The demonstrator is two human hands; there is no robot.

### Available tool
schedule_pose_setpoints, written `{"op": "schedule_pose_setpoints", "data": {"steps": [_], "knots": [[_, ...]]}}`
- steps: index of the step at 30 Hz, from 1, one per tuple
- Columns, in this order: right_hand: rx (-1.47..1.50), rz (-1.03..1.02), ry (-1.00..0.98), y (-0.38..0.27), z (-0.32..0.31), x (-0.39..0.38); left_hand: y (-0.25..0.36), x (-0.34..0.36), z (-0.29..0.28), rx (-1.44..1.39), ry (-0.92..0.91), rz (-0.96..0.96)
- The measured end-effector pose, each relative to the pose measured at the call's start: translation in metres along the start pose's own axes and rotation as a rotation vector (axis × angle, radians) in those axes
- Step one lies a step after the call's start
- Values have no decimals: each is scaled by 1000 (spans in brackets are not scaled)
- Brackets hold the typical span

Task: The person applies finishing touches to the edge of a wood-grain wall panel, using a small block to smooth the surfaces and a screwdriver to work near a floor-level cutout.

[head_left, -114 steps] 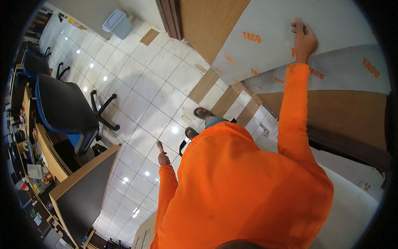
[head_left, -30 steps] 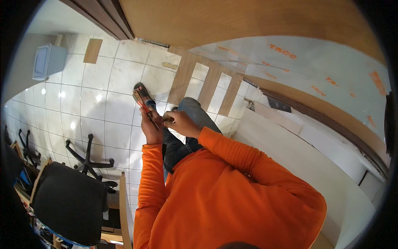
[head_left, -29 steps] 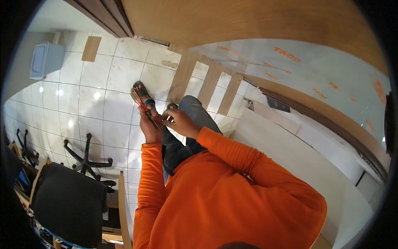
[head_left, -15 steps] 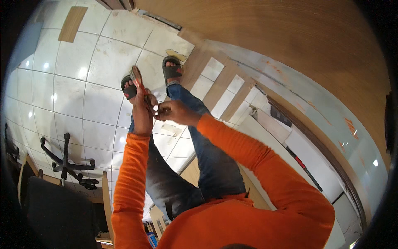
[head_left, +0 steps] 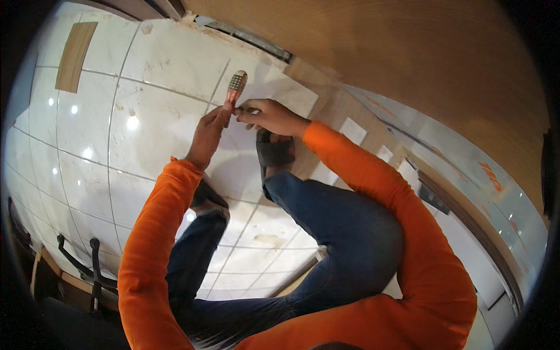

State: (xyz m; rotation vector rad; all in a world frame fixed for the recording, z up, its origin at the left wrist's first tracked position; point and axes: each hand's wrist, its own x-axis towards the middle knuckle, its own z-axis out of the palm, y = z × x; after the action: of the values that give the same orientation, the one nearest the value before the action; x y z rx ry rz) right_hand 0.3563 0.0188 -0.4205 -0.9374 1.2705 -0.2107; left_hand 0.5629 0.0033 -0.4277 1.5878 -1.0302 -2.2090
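My left hand (head_left: 209,133) is closed round the lower part of a hand tool (head_left: 235,87). The tool points away from me, with a red body and a rounded, pale end dotted with dark squares. Its other end is hidden in my grip, so I cannot tell its exact kind. Close beside it, my right hand (head_left: 271,116) has its fingers curled and thumb drawn in, at the tool's lower part. Whatever those fingers pinch, if anything, is too small or hidden to make out. Both hands are held out above the tiled floor (head_left: 157,116).
A large wooden panel (head_left: 379,46) slants across the upper right. Under it runs a pale, glossy strip (head_left: 443,146) with orange marks. A short wood board (head_left: 76,55) lies on the floor at far left. The black base of a wheeled chair (head_left: 96,262) stands at lower left.
My legs have bent and I have come lower, nearer the floor. Both hands have moved away from me and to the right, the tool still in the left one.
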Motion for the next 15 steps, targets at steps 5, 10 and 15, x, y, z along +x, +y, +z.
{"op": "schedule_pose_setpoints", "data": {"steps": [5, 10, 15], "knots": [[-365, -248, 204, 65, -8, 34, -39, 66, -7, 286, 22, 62], [-323, -238, 206, 82, 0, 56, -60, 81, -17, 753, 77, 75], [-477, -225, 294, 58, 11, 51, -51, 61, -15, 767, 200, 141]]}}
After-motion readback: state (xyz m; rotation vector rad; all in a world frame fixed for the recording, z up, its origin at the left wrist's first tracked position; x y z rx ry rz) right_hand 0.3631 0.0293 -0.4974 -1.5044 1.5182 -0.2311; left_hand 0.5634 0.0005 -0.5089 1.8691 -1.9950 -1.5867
